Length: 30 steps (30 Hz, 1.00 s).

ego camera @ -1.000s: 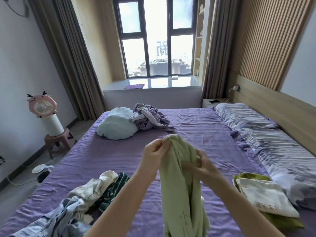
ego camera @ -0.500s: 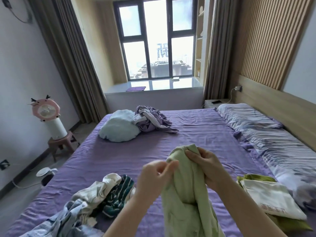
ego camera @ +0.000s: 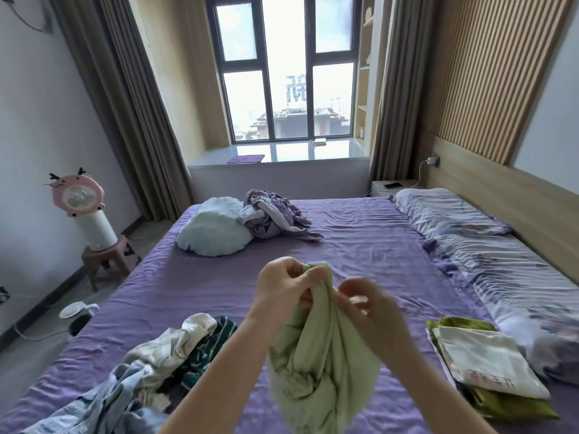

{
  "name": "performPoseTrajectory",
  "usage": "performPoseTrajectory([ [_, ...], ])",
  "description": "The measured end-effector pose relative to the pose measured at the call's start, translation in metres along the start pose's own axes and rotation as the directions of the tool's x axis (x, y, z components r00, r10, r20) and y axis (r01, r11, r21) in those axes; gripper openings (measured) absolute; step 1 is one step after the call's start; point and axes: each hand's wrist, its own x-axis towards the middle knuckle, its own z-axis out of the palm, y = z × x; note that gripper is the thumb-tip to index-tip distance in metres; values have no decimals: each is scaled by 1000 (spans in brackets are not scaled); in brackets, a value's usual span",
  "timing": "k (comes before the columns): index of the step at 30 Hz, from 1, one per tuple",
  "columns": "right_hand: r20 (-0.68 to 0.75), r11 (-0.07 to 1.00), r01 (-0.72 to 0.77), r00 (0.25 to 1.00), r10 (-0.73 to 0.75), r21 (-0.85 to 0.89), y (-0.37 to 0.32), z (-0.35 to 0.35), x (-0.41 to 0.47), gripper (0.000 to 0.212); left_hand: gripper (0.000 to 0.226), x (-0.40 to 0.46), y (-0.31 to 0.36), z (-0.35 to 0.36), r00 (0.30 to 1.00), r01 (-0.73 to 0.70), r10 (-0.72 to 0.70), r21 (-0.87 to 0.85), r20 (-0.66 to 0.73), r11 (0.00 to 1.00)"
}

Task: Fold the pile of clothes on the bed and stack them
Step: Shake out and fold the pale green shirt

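I hold a pale green garment (ego camera: 316, 364) up over the purple bed (ego camera: 360, 245). My left hand (ego camera: 282, 286) grips its top edge. My right hand (ego camera: 366, 308), blurred with motion, pinches the cloth just to the right of that. The garment hangs bunched below both hands. A loose pile of clothes (ego camera: 150, 364), white, green-striped and light blue, lies at the lower left. A folded stack (ego camera: 488, 368), white cloth on green, sits at the lower right.
A pale blue cushion (ego camera: 213, 230) and a crumpled lilac garment (ego camera: 275, 214) lie at the far side of the bed. Pillows (ego camera: 470, 233) run along the right by the headboard. A pink fan on a stool (ego camera: 91, 214) stands on the left floor.
My left hand has shifted up to the garment's top edge, and my right hand has slid off the top to the right side. The view has tilted slightly.
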Motion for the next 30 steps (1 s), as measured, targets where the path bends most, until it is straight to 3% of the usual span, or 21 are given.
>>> performPoseTrajectory([
  [5,98,948,-150,987,127,281,-1,24,-4,17,24,8,6,-5,999,43,-46,-110,-24,993],
  [7,168,858,-250,966,194,448,-5,20,9,18,26,11,0,-17,996,-43,46,46,-77,998],
  [9,210,804,-287,956,206,521,-11,15,25,20,24,11,-12,-28,972,-201,227,277,-63,939],
  [11,244,765,-304,950,196,568,-18,13,37,19,43,7,-26,-35,955,-294,278,394,100,871],
  [12,269,750,-317,944,190,580,-20,13,42,19,58,5,-31,-35,958,-275,212,398,196,875],
  [13,283,750,-325,940,189,576,-21,12,45,18,64,3,-33,-34,956,-210,117,351,268,913],
  [15,266,772,-326,941,210,546,-19,9,51,15,43,3,-38,-27,950,-99,27,217,311,971],
  [16,232,788,-320,945,229,526,-17,7,53,12,30,3,-38,-21,966,-84,29,204,257,975],
  [18,102,853,-261,965,241,453,-11,4,48,5,29,5,-40,-13,990,-64,41,164,137,984],
  [20,-12,953,-157,986,166,259,-1,7,29,14,24,8,-41,-7,998,-25,23,48,54,999],
  [24,22,998,-34,999,35,-44,15,23,-16,22,21,18,-34,-6,999,46,-48,-113,-15,993],
  [30,-81,976,-113,988,130,188,12,-5,11,26,22,25,-35,-35,995,-90,91,28,-27,995],
])
